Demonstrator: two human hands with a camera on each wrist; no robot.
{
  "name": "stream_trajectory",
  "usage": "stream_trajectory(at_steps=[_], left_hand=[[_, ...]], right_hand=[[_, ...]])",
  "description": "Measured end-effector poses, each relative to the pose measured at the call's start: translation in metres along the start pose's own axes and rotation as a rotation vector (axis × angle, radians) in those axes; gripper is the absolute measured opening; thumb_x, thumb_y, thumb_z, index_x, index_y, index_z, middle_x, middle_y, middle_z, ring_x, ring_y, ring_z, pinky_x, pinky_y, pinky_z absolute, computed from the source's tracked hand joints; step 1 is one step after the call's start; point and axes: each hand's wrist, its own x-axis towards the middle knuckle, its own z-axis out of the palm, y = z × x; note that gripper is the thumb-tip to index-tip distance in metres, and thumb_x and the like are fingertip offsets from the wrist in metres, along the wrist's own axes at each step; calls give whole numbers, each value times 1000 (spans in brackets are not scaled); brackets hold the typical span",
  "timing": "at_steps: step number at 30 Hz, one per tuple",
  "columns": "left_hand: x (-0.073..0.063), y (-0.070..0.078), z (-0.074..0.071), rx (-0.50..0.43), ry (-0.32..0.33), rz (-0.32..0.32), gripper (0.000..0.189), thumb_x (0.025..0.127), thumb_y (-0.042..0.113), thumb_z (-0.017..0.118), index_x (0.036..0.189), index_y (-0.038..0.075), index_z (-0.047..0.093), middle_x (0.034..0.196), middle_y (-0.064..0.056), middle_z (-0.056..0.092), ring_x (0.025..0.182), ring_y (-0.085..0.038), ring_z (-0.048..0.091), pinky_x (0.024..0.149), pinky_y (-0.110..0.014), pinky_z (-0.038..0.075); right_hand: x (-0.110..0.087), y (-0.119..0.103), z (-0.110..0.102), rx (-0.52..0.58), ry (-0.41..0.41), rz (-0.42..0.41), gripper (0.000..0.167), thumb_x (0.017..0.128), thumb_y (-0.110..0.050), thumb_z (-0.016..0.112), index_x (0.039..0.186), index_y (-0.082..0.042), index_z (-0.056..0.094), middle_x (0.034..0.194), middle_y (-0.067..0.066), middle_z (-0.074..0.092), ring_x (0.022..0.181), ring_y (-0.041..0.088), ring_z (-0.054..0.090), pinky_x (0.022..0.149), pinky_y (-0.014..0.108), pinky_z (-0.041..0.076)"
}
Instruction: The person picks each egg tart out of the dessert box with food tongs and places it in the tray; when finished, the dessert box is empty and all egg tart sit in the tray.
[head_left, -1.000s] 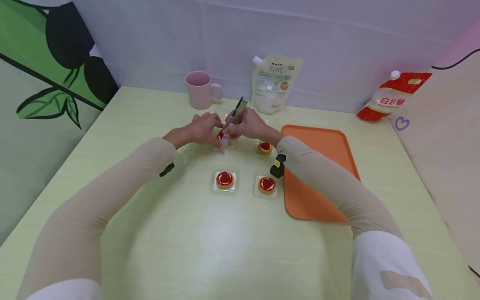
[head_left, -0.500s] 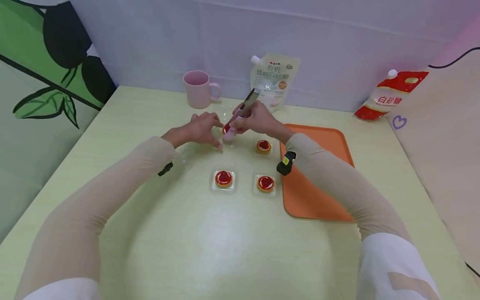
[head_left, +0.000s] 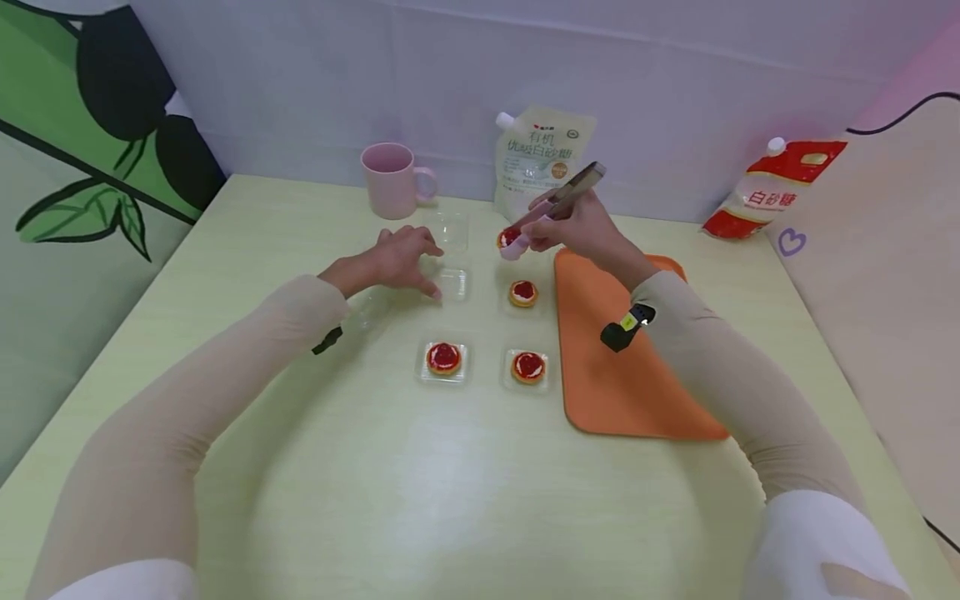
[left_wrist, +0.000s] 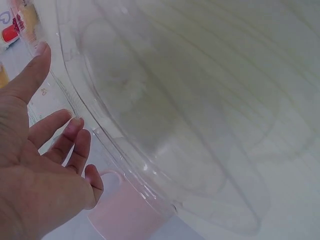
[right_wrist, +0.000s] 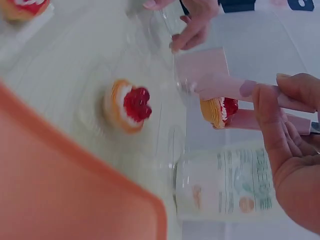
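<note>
My right hand [head_left: 588, 229] holds tongs [head_left: 573, 190] with pink tips and a metal handle. Between the tips is a small red-topped tart [right_wrist: 212, 113], held in the air above the table's far side. My left hand [head_left: 401, 258] is spread at an opened clear plastic box [head_left: 453, 285], thumb apart from the fingers. In the left wrist view, its fingertips lie at the edge of clear plastic [left_wrist: 115, 155]; whether they press on it I cannot tell. Below the lifted tart, another tart [head_left: 522, 293] sits in a clear box.
Two boxed tarts, one left [head_left: 443, 358] and one right [head_left: 528, 367], stand nearer me. An orange tray [head_left: 630, 383] lies under my right forearm. Along the back are a pink mug [head_left: 390, 182], a pale sugar pouch [head_left: 528, 158] and a red-and-white sugar pouch [head_left: 757, 200].
My right hand has moved right with the tongs, lifting the tart out from beside my left hand. The clear box there now shows no tart. My left hand has stayed nearly still.
</note>
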Motion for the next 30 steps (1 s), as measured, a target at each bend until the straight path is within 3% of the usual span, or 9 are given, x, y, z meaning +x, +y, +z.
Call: stream_trajectory(at_steps=[6,15,24,30], left_hand=[[-1,1,0,-4,-12,-7,76,79,36,85,141,3,55,142,-18,48,132,-36,40,102,-54,27],[-1,2,0,3,-5,-1,76,78,37,85,140,3,56,142,-18,48,132,-36,40,102,-54,27],[-1,0,2,-14,-4,4,76,78,37,85,140,3,56,142,-18,48,132,-35,40,101,-53,27],[1,-1,2,-8,-1,5,77,78,38,85,141,3,56,143,-17,48,132,-35,41,101,-53,27]], right_hand=[[-25,17,-30,51,75,34,40,87,-10,76,120,4,57,97,8,72,72,17,74,71,32,60],[-64,45,-85,-14,186,37,42,89,-13,75,120,6,54,92,-3,73,73,12,74,69,28,59],[-105,70,-136,24,282,127,33,90,-16,75,116,-8,56,94,-9,74,78,8,75,70,24,58],[-129,90,-161,75,352,108,25,90,-14,74,110,-8,61,90,-8,76,75,7,75,66,22,57]])
